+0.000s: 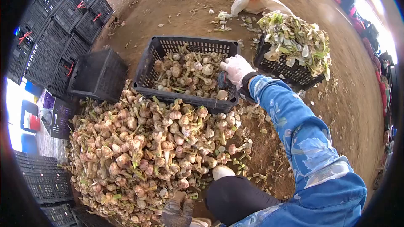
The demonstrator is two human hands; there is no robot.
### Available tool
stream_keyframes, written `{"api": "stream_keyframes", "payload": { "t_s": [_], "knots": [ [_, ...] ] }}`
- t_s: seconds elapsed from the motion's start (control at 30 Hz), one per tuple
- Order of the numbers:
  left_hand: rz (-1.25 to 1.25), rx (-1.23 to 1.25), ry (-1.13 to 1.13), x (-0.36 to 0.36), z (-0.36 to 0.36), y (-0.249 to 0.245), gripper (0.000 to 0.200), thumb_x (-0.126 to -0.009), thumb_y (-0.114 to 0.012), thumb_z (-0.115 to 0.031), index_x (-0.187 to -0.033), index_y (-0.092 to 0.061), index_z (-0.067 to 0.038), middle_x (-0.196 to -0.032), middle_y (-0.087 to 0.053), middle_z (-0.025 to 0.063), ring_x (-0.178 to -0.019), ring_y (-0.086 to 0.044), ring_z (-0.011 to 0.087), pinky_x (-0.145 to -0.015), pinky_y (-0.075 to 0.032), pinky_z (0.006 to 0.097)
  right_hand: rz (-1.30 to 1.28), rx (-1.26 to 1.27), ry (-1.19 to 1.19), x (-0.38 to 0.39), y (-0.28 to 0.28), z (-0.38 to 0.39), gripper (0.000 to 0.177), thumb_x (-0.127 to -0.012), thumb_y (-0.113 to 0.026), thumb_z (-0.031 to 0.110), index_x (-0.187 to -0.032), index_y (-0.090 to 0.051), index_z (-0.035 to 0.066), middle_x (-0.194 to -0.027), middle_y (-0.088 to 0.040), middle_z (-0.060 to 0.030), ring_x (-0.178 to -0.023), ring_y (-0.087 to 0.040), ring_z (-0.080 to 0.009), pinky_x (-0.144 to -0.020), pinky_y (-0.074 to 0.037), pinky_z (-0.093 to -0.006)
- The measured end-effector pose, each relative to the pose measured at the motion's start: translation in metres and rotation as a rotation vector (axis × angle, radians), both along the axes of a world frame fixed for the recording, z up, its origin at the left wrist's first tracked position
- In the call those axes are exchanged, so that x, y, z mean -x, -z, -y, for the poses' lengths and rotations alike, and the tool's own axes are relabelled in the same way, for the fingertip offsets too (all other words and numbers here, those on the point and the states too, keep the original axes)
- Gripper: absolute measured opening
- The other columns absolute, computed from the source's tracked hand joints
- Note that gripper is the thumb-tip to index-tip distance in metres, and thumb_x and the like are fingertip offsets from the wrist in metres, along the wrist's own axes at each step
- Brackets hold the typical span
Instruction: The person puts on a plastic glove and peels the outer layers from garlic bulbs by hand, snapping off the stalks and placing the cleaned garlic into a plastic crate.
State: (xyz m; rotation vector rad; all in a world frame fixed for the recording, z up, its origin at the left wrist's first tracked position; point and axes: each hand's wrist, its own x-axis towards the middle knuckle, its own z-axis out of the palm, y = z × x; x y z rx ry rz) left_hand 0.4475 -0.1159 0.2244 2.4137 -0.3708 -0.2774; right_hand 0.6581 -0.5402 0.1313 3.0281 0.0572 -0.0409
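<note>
My right hand point(237, 69), in a white glove with a dark band at the wrist, reaches over the right end of a black plastic crate point(185, 96). Its fingers are curled around something bluish and dark, too hidden to name. Garlic bulbs point(189, 71) with cut stems partly fill the crate. At the bottom edge, my left hand point(177, 211), in a dirty grey glove, lies at the near edge of a large garlic pile point(143, 147). Its fingers look apart, with nothing visible in them; part of the hand is out of view.
Stacked black crates point(54, 33) line the left side, with one dark crate point(99, 73) beside the pile. To the right, another crate point(282, 69) overflows with leaves and peelings point(299, 42). A white sack point(261, 2) lies behind it. My knee point(231, 197) is at the pile's right.
</note>
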Motion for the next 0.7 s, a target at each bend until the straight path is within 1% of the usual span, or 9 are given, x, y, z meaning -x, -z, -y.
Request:
{"api": "stream_keyframes", "payload": {
  "t_s": [0.07,0.13,0.23,0.3,0.43,0.57,0.63,0.67,0.7],
  "knots": [
    [-0.051,0.044,-0.056,-0.003,0.009,0.003,0.017,-0.086,-0.055,-0.026,-0.091,-0.060,-0.010,-0.075,-0.060,0.0110,-0.068,-0.058,0.0259,-0.059,-0.044,0.0353,-0.106,0.071,0.010,-0.009,0.013,-0.003,0.034,-0.068,-0.062,0.019,-0.101,-0.058,0.010,-0.092,-0.060,-0.0119,-0.092,-0.056,-0.0251,-0.083,-0.039,-0.0364],
    [-0.125,0.045,-0.011,-0.005,0.001,0.017,0.016,-0.085,-0.056,-0.024,-0.091,-0.060,-0.010,-0.075,-0.060,0.0109,-0.068,-0.058,0.0263,-0.059,-0.044,0.0351,-0.208,0.140,0.019,-0.018,0.020,-0.005,0.039,-0.067,-0.065,0.023,-0.103,-0.056,0.011,-0.094,-0.058,-0.0113,-0.094,-0.054,-0.0245,-0.084,-0.039,-0.0378],
    [-0.222,0.027,0.003,-0.001,-0.002,0.027,0.015,-0.084,-0.057,-0.018,-0.094,-0.060,-0.008,-0.080,-0.062,0.0125,-0.073,-0.059,0.0284,-0.063,-0.046,0.0354,-0.395,0.181,0.087,-0.031,0.023,-0.006,0.027,-0.069,-0.062,0.019,-0.095,-0.062,0.012,-0.088,-0.063,-0.0104,-0.090,-0.060,-0.0255,-0.086,-0.039,-0.0375],
    [-0.065,0.010,0.071,-0.001,0.001,0.029,0.016,-0.083,-0.057,-0.014,-0.096,-0.060,-0.006,-0.088,-0.062,0.0144,-0.080,-0.060,0.0298,-0.070,-0.047,0.0360,-0.311,0.171,0.095,-0.032,0.031,-0.004,0.017,-0.065,-0.063,0.019,-0.078,-0.067,0.009,-0.078,-0.065,-0.0120,-0.082,-0.063,-0.0265,-0.081,-0.045,-0.0369],
    [-0.002,-0.020,0.046,0.009,0.001,0.023,0.021,-0.083,-0.055,-0.011,-0.103,-0.059,-0.006,-0.095,-0.063,0.0146,-0.087,-0.060,0.0307,-0.077,-0.047,0.0353,-0.255,0.008,0.123,-0.018,0.017,-0.003,0.016,-0.067,-0.056,0.011,-0.078,-0.066,0.005,-0.079,-0.064,-0.0166,-0.079,-0.063,-0.0310,-0.072,-0.050,-0.0365],
    [0.026,0.077,0.093,0.020,-0.010,0.023,0.024,-0.084,-0.054,-0.009,-0.107,-0.058,-0.007,-0.098,-0.063,0.0134,-0.088,-0.061,0.0255,-0.076,-0.048,0.0333,0.437,-0.692,0.266,0.005,0.012,-0.017,0.015,-0.069,-0.054,0.010,-0.082,-0.061,0.006,-0.078,-0.061,-0.0179,-0.074,-0.059,-0.0353,-0.067,-0.048,-0.0396],
    [-0.337,0.103,-0.113,0.027,-0.013,0.017,0.028,-0.084,-0.052,-0.007,-0.112,-0.056,-0.005,-0.105,-0.061,0.0125,-0.095,-0.058,0.0194,-0.079,-0.046,0.0305,0.502,-0.868,0.186,0.025,-0.031,-0.028,0.017,-0.074,-0.051,0.009,-0.088,-0.060,0.004,-0.074,-0.060,-0.0119,-0.068,-0.059,-0.0242,-0.065,-0.047,-0.0335],
    [-0.294,0.271,-0.111,0.026,-0.008,-0.003,0.032,-0.085,-0.053,-0.010,-0.117,-0.053,-0.004,-0.111,-0.057,0.0135,-0.105,-0.053,0.0184,-0.085,-0.045,0.0275,0.517,-0.864,0.180,0.037,-0.058,-0.036,0.017,-0.074,-0.051,0.009,-0.088,-0.060,0.004,-0.074,-0.060,-0.0119,-0.068,-0.059,-0.0242,-0.065,-0.047,-0.0335],
    [-0.279,0.276,-0.107,0.024,-0.007,-0.007,0.032,-0.085,-0.053,-0.010,-0.117,-0.053,-0.004,-0.111,-0.057,0.0135,-0.105,-0.053,0.0184,-0.085,-0.045,0.0275,0.354,-1.192,0.186,0.049,-0.086,-0.046,0.016,-0.076,-0.050,0.007,-0.089,-0.059,0.003,-0.075,-0.060,-0.0080,-0.068,-0.057,-0.0192,-0.064,-0.046,-0.0303]
  ]
}}
